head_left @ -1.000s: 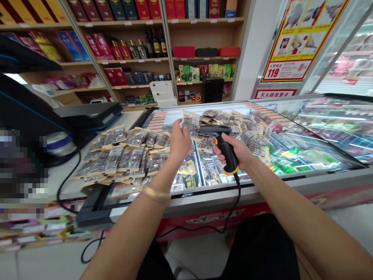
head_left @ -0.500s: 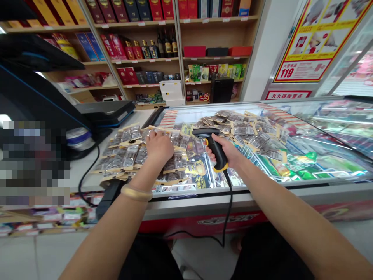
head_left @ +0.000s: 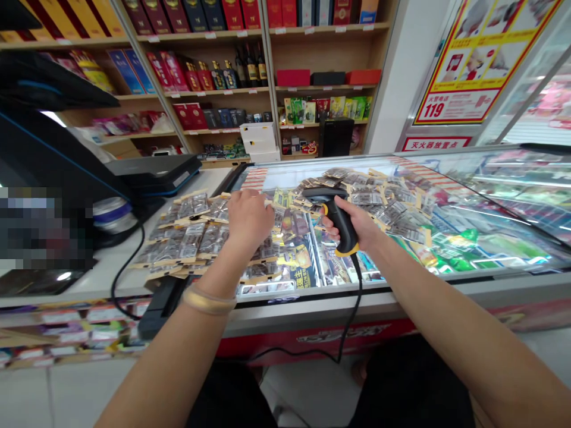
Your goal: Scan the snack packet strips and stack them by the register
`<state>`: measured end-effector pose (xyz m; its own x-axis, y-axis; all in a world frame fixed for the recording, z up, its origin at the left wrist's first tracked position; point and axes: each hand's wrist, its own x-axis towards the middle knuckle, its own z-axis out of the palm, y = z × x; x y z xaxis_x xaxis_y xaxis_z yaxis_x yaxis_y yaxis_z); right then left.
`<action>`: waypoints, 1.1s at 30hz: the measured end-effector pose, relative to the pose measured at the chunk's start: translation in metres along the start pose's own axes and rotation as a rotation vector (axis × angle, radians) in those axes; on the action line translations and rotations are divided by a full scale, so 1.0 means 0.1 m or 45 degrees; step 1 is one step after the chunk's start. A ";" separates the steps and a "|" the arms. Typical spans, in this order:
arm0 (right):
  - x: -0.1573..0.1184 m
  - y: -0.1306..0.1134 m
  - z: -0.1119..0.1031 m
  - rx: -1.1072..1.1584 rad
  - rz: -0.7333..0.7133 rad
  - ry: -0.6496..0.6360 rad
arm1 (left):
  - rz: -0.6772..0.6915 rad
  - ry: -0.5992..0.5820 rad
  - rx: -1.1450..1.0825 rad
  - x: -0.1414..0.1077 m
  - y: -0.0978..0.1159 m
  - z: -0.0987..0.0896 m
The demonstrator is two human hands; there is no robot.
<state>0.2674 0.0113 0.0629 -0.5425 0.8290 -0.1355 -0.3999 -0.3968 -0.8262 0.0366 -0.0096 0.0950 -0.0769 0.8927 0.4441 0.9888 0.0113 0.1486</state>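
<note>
My right hand (head_left: 357, 224) is wrapped round the handle of a black and yellow barcode scanner (head_left: 339, 223), whose head points left over the glass freezer top. My left hand (head_left: 250, 219) is closed at the right side of the left pile of small packets (head_left: 190, 238); its fingertips are mostly hidden, and what they hold cannot be made out. These flat packets are clear with dark contents and tan edges. A second pile of such packets (head_left: 383, 199) lies on the glass beyond the scanner.
A black scale (head_left: 156, 169) and a monitor stand occupy the left counter (head_left: 109, 273). The scanner's black cable (head_left: 352, 315) hangs over the freezer's front edge. Frozen goods (head_left: 461, 246) show under the glass. Shelves (head_left: 323, 31) of boxes and bottles stand behind.
My left hand has lifted slightly and moved a little right over the packets. The scanner in my right hand has also shifted slightly right. The whole view has turned a little.
</note>
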 end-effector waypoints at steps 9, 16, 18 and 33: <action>-0.46 -0.40 -0.68 -0.057 -0.124 0.150 | 0.090 -0.424 -0.211 0.01 0.99 0.33; -0.48 -0.27 -0.83 -0.036 -0.105 0.110 | 0.026 -0.389 -0.223 0.01 1.06 0.75; -0.46 -0.26 -0.82 -0.032 -0.093 0.091 | -0.066 -0.409 -0.316 0.02 1.03 0.79; -0.56 -0.27 -0.80 -0.081 -0.115 0.030 | -0.446 -0.432 -1.560 0.08 0.94 0.82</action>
<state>0.3673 0.0071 0.0494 -0.4886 0.8696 -0.0713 -0.3985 -0.2951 -0.8684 0.1395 0.0353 0.0402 -0.0908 0.9959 0.0030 0.1541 0.0111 0.9880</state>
